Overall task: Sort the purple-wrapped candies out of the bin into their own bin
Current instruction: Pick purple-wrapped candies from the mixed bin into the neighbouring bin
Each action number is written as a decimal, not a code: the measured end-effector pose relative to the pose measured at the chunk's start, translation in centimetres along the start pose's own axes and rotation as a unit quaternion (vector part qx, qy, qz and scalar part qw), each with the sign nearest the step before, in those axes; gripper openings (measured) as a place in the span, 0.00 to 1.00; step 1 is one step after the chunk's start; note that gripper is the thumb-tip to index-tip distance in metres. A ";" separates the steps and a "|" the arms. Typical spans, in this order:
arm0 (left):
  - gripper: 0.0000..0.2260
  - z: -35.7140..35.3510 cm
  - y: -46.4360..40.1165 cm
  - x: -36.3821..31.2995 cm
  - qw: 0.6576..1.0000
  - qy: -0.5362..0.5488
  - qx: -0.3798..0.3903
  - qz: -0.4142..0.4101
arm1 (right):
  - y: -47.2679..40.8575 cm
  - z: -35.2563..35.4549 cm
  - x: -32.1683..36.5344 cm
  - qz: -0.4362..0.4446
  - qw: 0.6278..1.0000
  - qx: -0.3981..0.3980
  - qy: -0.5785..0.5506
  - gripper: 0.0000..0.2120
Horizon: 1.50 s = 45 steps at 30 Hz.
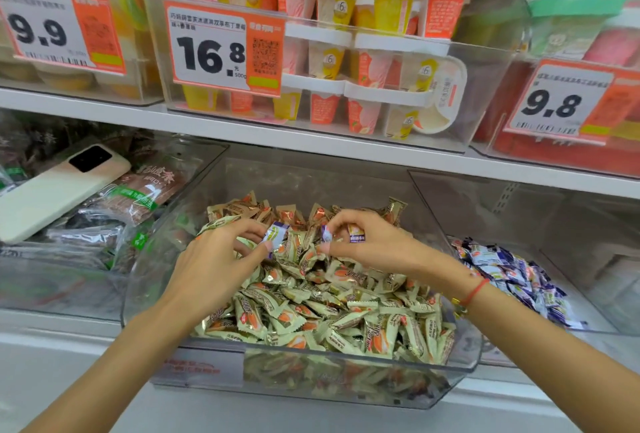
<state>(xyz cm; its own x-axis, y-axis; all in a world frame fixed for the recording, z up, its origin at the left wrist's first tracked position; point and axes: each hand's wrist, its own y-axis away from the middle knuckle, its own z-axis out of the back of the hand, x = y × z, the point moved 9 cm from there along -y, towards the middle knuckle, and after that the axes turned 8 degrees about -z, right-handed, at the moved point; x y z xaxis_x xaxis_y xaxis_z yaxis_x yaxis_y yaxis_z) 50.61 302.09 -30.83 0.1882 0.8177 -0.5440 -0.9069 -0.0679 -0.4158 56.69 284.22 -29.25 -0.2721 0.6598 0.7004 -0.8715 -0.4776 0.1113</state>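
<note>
Over the clear middle bin (460, 368) of cream-wrapped candies (332, 314), the left hand (216, 259) pinched one purple-wrapped candy (276, 235). The right hand (370, 242) gripped more purple candies (356, 234). Sorted purple pieces (512, 276) lay in the right bin (588, 314).

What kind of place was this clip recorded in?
Most likely a snack aisle in a shop. Orange-and-white price tags such as the one reading 16.8 hang on clear plastic bins, stacked white-lidded dessert cups fill the white shelf above, and the clear bin of loose beige-wrapped candies sits below.
</note>
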 end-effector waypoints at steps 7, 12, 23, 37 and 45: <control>0.05 0.3 1.0 -4.0 0.998 -0.028 -0.012 -0.047 | 11.7 5.0 -1.1 0.104 0.979 -0.173 -0.034 0.07; 0.07 -2.9 0.7 -15.7 0.984 -0.027 0.006 -0.177 | 16.1 10.8 -8.2 0.040 0.949 -0.311 0.030 0.07; 0.15 -14.4 -6.0 -24.7 0.968 -0.040 0.085 -0.232 | 12.4 16.1 -15.4 -0.019 0.922 -0.370 0.110 0.18; 0.13 -4.2 -2.8 -4.8 0.973 -0.105 0.175 -0.104 | 11.1 10.5 -9.3 0.077 0.912 -0.341 0.215 0.17; 0.16 -11.9 -2.6 -8.1 0.940 -0.087 0.289 -0.156 | 6.7 3.1 0.2 0.122 0.930 -0.160 0.306 0.12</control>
<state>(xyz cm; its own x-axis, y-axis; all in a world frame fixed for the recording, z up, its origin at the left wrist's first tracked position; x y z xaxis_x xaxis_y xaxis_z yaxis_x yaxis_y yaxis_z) 55.97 288.87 -34.04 0.4600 0.8312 -0.3123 -0.8808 0.4716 -0.0420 52.12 279.34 -26.19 -0.5733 0.8085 0.1330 -0.8038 -0.5235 -0.2827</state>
